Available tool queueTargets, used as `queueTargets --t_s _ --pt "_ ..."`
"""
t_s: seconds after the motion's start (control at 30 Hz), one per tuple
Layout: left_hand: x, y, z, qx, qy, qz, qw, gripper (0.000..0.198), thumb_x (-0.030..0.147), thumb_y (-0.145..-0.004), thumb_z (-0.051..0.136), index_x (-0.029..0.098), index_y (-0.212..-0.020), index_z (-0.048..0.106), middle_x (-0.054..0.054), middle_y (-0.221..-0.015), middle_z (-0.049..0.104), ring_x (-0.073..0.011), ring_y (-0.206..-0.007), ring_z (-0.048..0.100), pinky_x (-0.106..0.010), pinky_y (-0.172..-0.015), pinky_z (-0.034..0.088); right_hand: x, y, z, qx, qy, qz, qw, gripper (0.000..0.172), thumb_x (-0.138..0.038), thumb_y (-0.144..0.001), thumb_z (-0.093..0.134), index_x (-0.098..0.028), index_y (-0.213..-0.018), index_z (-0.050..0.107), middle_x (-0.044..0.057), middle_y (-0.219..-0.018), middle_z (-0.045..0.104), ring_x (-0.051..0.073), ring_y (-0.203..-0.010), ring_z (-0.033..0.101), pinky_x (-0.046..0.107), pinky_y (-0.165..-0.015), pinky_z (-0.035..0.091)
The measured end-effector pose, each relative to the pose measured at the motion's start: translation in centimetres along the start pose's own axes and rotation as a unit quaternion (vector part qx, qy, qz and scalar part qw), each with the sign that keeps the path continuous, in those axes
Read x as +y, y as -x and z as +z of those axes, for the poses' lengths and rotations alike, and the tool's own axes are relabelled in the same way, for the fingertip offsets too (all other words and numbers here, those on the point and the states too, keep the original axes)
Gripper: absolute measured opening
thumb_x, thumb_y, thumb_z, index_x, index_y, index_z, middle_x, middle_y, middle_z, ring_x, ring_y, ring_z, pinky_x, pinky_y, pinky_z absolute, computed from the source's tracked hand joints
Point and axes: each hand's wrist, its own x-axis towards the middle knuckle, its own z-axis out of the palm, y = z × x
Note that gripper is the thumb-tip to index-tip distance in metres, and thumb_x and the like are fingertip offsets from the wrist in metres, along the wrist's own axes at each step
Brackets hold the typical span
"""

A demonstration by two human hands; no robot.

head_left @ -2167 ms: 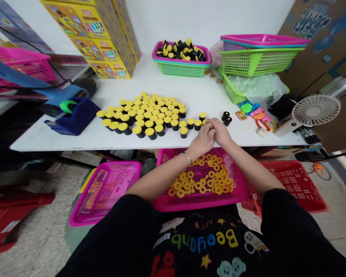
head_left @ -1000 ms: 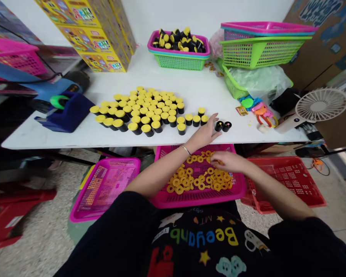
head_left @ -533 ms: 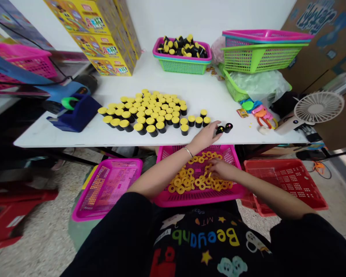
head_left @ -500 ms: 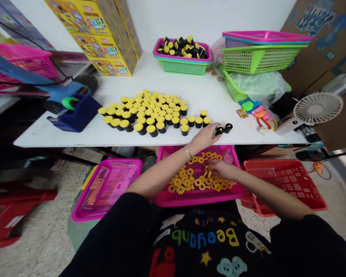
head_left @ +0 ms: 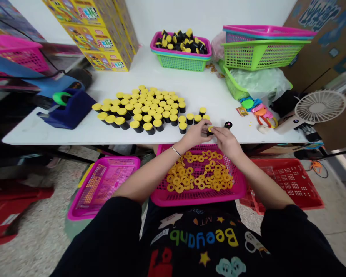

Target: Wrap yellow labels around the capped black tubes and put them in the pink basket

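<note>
At the table's front edge, my left hand (head_left: 198, 134) curls its fingers around a small black cylinder (head_left: 209, 133). My right hand (head_left: 226, 141) pinches a yellow ring (head_left: 210, 129) at the top of that cylinder; the fingertips partly cover both. Just to the right stands another black cylinder (head_left: 228, 125), with no yellow ring on its top. Left of my hands, many yellow-topped black cylinders (head_left: 152, 107) stand in a tight group, and several more (head_left: 190, 118) are beside it. Below, on my lap, a pink basket (head_left: 161, 198) holds loose yellow rings (head_left: 219, 179).
A green and pink basket stack (head_left: 181, 63) with yellow-topped cylinders is at the back. A blue tape dispenser (head_left: 70, 111) sits left, a small fan (head_left: 318, 107) right. Yellow boxes (head_left: 103, 42), more baskets (head_left: 265, 54), a pink basket (head_left: 103, 188) and a red basket (head_left: 288, 184) surround me.
My right hand has risen from the pink basket to the black cylinder, bringing a yellow ring. My left hand has drawn that cylinder slightly left, away from the other uncapped one.
</note>
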Motion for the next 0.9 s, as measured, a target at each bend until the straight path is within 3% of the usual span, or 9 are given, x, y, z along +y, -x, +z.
queueTargets --t_s 0.13,0.37,0.63,0.77,0.9 --pt "-0.2 0.0 0.0 -0.006 0.012 0.018 1.0 0.04 0.023 -0.08 0.075 0.017 -0.114 0.054 -0.007 -0.102 0.076 -0.0144 -0.092 0.075 -0.032 -0.092 0.06 0.5 1.0 0.4 0.0 0.014 -0.025 1.0 0.049 -0.006 -0.094 0.042 -0.023 -0.133 0.066 0.011 -0.128 0.072 0.025 -0.116 0.065 0.053 -0.104 0.057" --pt "-0.2 0.2 0.3 0.004 -0.006 0.026 1.0 0.022 0.026 -0.082 0.071 0.016 -0.097 0.058 -0.005 -0.098 0.075 -0.014 -0.086 0.073 -0.03 -0.085 0.061 1.0 1.1 1.4 0.018 0.067 -0.07 0.995 0.044 -0.007 -0.094 0.04 -0.018 -0.126 0.068 0.013 -0.114 0.075 0.027 -0.106 0.065 0.051 -0.094 0.058" --pt "-0.1 0.1 -0.4 -0.031 -0.079 0.042 0.995 0.018 0.033 -0.092 0.066 0.018 -0.093 0.058 -0.003 -0.09 0.073 -0.0141 -0.081 0.07 -0.026 -0.075 0.055 0.5 1.1 2.4 -0.003 0.088 -0.05 0.995 0.035 -0.019 -0.103 0.037 -0.02 -0.117 0.069 0.013 -0.107 0.073 0.026 -0.103 0.065 0.049 -0.092 0.056" --pt "-0.1 0.2 -0.6 -0.024 -0.135 0.052 0.989 0.019 0.037 -0.095 0.064 0.018 -0.094 0.059 -0.001 -0.087 0.072 -0.0132 -0.076 0.067 -0.023 -0.068 0.049 0.5 0.6 1.8 -0.022 0.075 -0.042 0.996 0.033 -0.018 -0.101 0.038 -0.02 -0.113 0.069 0.013 -0.106 0.073 0.026 -0.103 0.065 0.05 -0.094 0.056" --pt "-0.4 0.3 -0.3 -0.011 -0.124 0.047 0.991 0.026 0.04 -0.09 0.072 0.018 -0.097 0.06 0.001 -0.082 0.07 -0.0129 -0.072 0.066 -0.023 -0.068 0.049 0.6 0.1 0.5 -0.011 -0.004 0.0 1.0 0.03 -0.014 -0.097 0.043 -0.021 -0.109 0.07 0.01 -0.102 0.074 0.024 -0.1 0.068 0.047 -0.093 0.059"
